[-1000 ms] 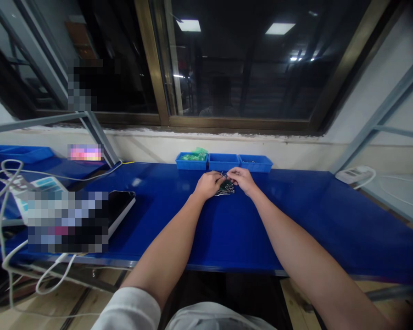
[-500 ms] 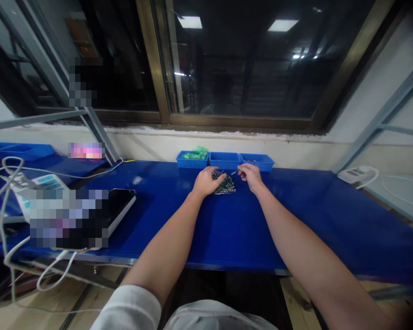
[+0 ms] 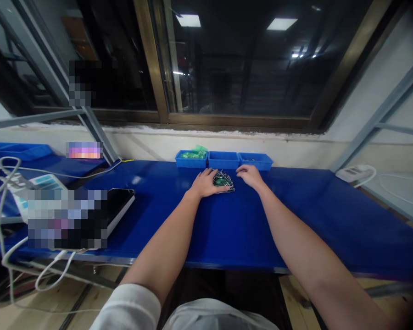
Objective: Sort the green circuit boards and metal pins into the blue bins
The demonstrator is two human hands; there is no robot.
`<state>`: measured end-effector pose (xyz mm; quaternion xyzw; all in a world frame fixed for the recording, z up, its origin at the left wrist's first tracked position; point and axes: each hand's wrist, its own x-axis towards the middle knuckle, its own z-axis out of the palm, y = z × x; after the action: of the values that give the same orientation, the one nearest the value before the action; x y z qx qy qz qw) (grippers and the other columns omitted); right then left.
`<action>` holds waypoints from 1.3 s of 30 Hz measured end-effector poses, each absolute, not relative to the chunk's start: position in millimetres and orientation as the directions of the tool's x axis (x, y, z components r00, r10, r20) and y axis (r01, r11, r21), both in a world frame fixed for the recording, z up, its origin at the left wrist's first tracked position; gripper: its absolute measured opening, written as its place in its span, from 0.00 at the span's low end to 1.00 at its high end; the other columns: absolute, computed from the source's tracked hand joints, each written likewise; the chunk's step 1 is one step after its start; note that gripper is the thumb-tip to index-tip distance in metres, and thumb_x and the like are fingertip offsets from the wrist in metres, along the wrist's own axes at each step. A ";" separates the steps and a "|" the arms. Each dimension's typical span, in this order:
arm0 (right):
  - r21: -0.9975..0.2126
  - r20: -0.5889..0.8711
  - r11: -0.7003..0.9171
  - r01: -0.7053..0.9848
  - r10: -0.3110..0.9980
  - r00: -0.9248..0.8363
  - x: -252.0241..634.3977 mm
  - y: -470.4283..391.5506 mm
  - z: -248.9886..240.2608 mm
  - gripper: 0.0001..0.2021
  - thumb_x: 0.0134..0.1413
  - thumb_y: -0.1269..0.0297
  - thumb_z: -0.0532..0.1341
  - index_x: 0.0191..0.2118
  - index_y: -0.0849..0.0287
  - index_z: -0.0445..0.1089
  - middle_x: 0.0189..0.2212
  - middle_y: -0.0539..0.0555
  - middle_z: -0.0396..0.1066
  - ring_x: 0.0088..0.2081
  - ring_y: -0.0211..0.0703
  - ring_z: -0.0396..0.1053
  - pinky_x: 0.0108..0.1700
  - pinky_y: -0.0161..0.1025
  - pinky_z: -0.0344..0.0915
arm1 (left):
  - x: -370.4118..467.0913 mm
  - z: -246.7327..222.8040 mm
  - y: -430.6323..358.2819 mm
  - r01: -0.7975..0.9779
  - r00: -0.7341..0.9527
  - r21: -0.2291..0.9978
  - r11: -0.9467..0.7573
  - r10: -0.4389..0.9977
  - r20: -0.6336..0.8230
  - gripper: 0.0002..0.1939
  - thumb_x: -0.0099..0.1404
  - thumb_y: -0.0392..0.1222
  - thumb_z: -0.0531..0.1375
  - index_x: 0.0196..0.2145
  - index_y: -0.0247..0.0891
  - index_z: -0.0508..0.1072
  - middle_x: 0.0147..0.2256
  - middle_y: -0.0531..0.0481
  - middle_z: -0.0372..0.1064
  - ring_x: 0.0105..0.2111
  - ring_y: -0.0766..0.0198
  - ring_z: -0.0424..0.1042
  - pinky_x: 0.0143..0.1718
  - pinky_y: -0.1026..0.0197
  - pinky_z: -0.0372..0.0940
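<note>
On the blue table lies a pile of small thin metal pieces (image 3: 229, 175), perhaps screws or pins, with something green in its middle. My left hand (image 3: 203, 184) rests at the pile's left side, its fingers stretched out and its thumb along the near edge. To the right of the pile and apart from it is my right hand (image 3: 250, 176). Its fingers are drawn together at the tips; whatever they hold, if anything, is too small to make out. Just behind the hands stand three blue bins: a left bin (image 3: 191, 163) with green plastic packing, a middle bin (image 3: 223, 164) and a right bin (image 3: 256, 166) with small pieces.
A phone (image 3: 119, 204) on a white box lies to the left, among white cables (image 3: 3, 211). Further left are more blue trays (image 3: 37, 152) and a lit screen. A white power strip (image 3: 354, 173) sits at the right. Metal frame posts rise on both sides, before the window.
My left fingers have spread and moved slightly left, with the thumb lower across the pile. The thin metal piece that showed at my right fingertips is no longer visible there.
</note>
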<state>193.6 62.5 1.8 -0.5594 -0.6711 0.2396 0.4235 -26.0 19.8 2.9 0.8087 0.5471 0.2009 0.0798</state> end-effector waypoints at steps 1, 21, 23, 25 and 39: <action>-0.747 0.270 0.274 0.606 0.958 -0.099 192.7 60.2 3.0 0.10 0.35 0.70 0.60 0.29 0.59 0.74 0.24 0.50 0.71 0.29 0.40 0.67 0.35 0.36 0.62 | -26.4 2.9 20.0 0.858 0.328 0.344 -0.382 0.922 0.206 0.52 0.47 0.74 0.53 0.62 0.39 0.53 0.63 0.39 0.44 0.63 0.45 0.44 0.60 0.44 0.43; -0.566 0.051 0.389 0.727 0.896 -0.441 199.9 56.2 6.2 0.05 0.47 0.66 0.60 0.31 0.59 0.73 0.33 0.53 0.73 0.35 0.41 0.68 0.40 0.36 0.62 | -24.3 -2.0 22.0 0.867 0.375 0.310 -0.391 0.920 0.113 0.51 0.47 0.75 0.51 0.62 0.41 0.53 0.64 0.40 0.42 0.63 0.46 0.42 0.61 0.45 0.41; -0.602 0.068 0.368 0.708 0.908 -0.414 201.7 55.1 6.3 0.06 0.48 0.66 0.59 0.32 0.60 0.72 0.32 0.53 0.73 0.33 0.41 0.68 0.37 0.36 0.62 | -24.8 -2.5 22.3 0.865 0.372 0.316 -0.390 0.921 0.118 0.51 0.47 0.75 0.51 0.61 0.42 0.53 0.64 0.40 0.43 0.63 0.45 0.43 0.61 0.44 0.42; -0.627 0.121 0.355 0.693 0.924 -0.363 201.9 54.4 5.9 0.06 0.49 0.65 0.59 0.32 0.61 0.72 0.31 0.54 0.73 0.32 0.40 0.68 0.37 0.36 0.62 | -25.0 -2.5 22.3 0.859 0.365 0.329 -0.391 0.920 0.142 0.50 0.48 0.74 0.52 0.61 0.41 0.55 0.63 0.39 0.44 0.63 0.45 0.44 0.61 0.45 0.44; -0.813 0.293 0.433 0.389 0.882 -0.369 164.6 41.9 7.1 0.12 0.44 0.57 0.60 0.30 0.62 0.70 0.27 0.51 0.71 0.29 0.37 0.65 0.34 0.36 0.61 | -18.4 3.7 25.3 0.674 0.447 0.397 -0.623 0.772 0.452 0.18 0.66 0.49 0.48 0.38 0.39 0.75 0.43 0.46 0.70 0.45 0.60 0.68 0.51 0.58 0.61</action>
<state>164.6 41.9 7.1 -0.4186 -0.7592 0.3288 0.3745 -18.4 25.3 3.7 0.8468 0.4269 0.3073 0.0798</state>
